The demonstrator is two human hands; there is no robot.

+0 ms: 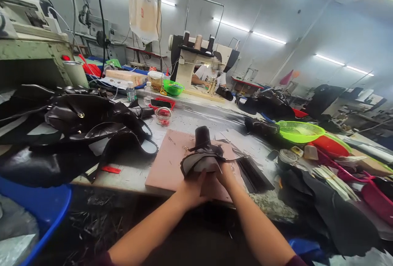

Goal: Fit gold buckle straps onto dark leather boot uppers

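A dark brown leather piece [202, 139] with a pale grey inner side and a narrow strap is held up over a pinkish board [167, 155]. My left hand [193, 190] is closed on its near edge, the thumb lying on the pale side. On the right edge, my right hand [225, 174] grips the same piece; most of its fingers are hidden behind the leather. A thin light sliver shows near the right fingers, too small to name. Beside the board, to the right, lie dark flat strips [253, 174].
Black leather bags [82, 114] are heaped at left above a blue tub [58, 213]. A red-lidded clear jar [163, 116], a green basket [301, 131] and dark leather sheets [331, 208] lie around the worktop. Across it, a person sits behind a sewing machine [187, 71].
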